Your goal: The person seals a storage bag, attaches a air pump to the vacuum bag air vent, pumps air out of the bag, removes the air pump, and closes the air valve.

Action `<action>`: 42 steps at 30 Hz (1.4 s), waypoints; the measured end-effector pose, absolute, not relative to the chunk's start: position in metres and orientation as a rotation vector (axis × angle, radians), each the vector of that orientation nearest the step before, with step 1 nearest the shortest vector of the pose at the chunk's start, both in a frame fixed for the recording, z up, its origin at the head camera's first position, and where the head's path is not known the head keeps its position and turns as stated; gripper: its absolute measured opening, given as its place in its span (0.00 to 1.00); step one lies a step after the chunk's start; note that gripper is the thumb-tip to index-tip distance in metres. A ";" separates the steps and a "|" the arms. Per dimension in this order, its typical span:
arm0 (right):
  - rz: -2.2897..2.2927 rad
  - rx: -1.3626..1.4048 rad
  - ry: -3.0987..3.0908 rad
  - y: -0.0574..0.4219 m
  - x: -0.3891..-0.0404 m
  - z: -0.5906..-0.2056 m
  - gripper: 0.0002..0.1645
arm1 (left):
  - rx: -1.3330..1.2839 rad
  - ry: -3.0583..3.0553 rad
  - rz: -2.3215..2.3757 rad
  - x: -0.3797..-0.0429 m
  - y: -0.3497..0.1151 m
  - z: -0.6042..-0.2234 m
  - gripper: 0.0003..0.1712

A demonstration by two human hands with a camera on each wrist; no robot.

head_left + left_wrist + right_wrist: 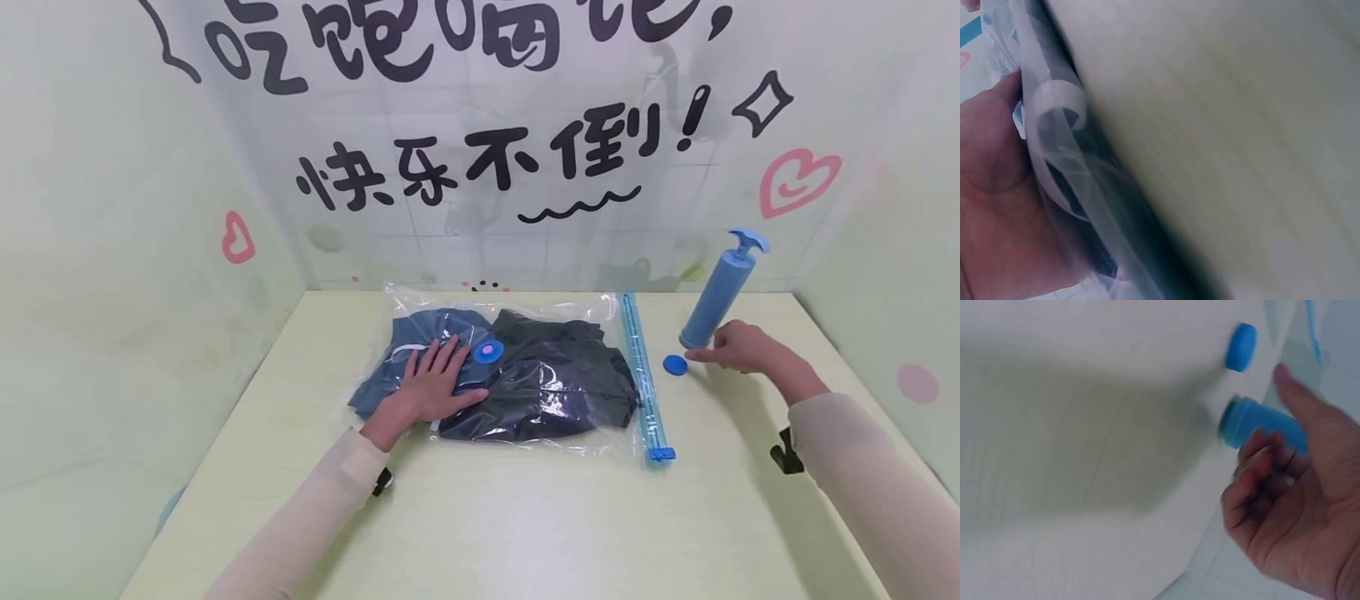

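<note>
A clear vacuum storage bag (536, 454) lies on the table with folded blue clothing (375, 392) and black clothing (525, 375) inside. My left hand (431, 392) rests on its left part, fingers spread, beside the round blue valve (488, 352). In the left wrist view, that hand's palm (997, 169) lies along the bag's edge. My right hand (738, 346) is at the foot of a blue hand pump (720, 296) that stands upright. Its thumb points toward a blue cap (676, 365) on the table. In the right wrist view, the other fingers (1254, 469) are loosely curled, with nothing visible inside them.
A light blue zip strip (636, 358) runs along the bag's right end, with a blue slider (662, 454) at its near end. Walls with printed characters enclose the pale table (510, 533) at the back and sides.
</note>
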State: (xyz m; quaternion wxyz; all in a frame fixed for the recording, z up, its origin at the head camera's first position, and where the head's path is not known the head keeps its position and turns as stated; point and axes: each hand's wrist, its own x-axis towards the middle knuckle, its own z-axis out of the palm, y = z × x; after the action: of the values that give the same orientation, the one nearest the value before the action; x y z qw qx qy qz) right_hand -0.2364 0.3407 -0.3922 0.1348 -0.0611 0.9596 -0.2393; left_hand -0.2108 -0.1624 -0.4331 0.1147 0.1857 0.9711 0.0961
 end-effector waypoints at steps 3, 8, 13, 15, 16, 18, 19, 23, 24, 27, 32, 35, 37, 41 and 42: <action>-0.769 -0.012 2.813 0.351 -0.240 -0.390 0.41 | 0.536 2.850 0.257 -0.209 -0.161 -0.431 0.55; -1.105 0.063 2.821 0.353 -0.244 -0.390 0.58 | 0.517 2.846 0.198 -0.208 -0.158 -0.426 0.55; -1.312 0.051 2.827 0.342 -0.249 -0.387 0.61 | 0.468 2.835 0.175 -0.209 -0.154 -0.421 0.56; -1.326 0.063 2.848 0.339 -0.251 -0.385 0.61 | 0.445 2.825 0.168 -0.211 -0.152 -0.421 0.56; -1.330 0.071 2.853 0.337 -0.251 -0.384 0.61 | 0.437 2.824 0.162 -0.212 -0.151 -0.421 0.56; -1.347 0.082 2.853 0.333 -0.253 -0.383 0.60 | 0.420 2.818 0.152 -0.213 -0.150 -0.422 0.56; -1.352 0.082 2.854 0.332 -0.254 -0.383 0.59 | 0.414 2.816 0.150 -0.213 -0.150 -0.422 0.56; -1.335 0.081 2.861 0.329 -0.256 -0.384 0.54 | 0.407 2.819 0.140 -0.212 -0.148 -0.420 0.56; -1.321 0.077 2.869 0.329 -0.257 -0.384 0.53 | 0.411 2.824 0.139 -0.211 -0.148 -0.419 0.56; -1.295 0.069 2.884 0.328 -0.258 -0.385 0.52 | 0.408 2.829 0.131 -0.211 -0.146 -0.417 0.56; -1.280 0.070 2.887 0.328 -0.256 -0.384 0.53 | 0.390 2.834 0.129 -0.212 -0.145 -0.416 0.56; -1.261 0.067 2.892 0.329 -0.255 -0.383 0.53 | 0.369 2.821 0.147 -0.213 -0.143 -0.417 0.55; -1.242 0.048 2.905 0.329 -0.256 -0.382 0.52 | 0.361 2.815 0.159 -0.212 -0.143 -0.416 0.55; -1.284 0.013 2.908 0.321 -0.257 -0.376 0.51 | 0.364 2.804 0.166 -0.211 -0.144 -0.416 0.55; -1.317 -0.001 2.901 0.317 -0.258 -0.373 0.51 | 0.367 2.802 0.165 -0.209 -0.144 -0.415 0.56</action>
State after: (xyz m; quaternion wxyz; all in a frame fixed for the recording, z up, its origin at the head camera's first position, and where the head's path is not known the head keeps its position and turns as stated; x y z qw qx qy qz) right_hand -0.2580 0.3173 -0.3732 -0.0219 -0.0002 0.9104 -0.4133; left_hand -0.2095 -0.1442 -0.4151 0.1548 0.1281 0.9779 0.0576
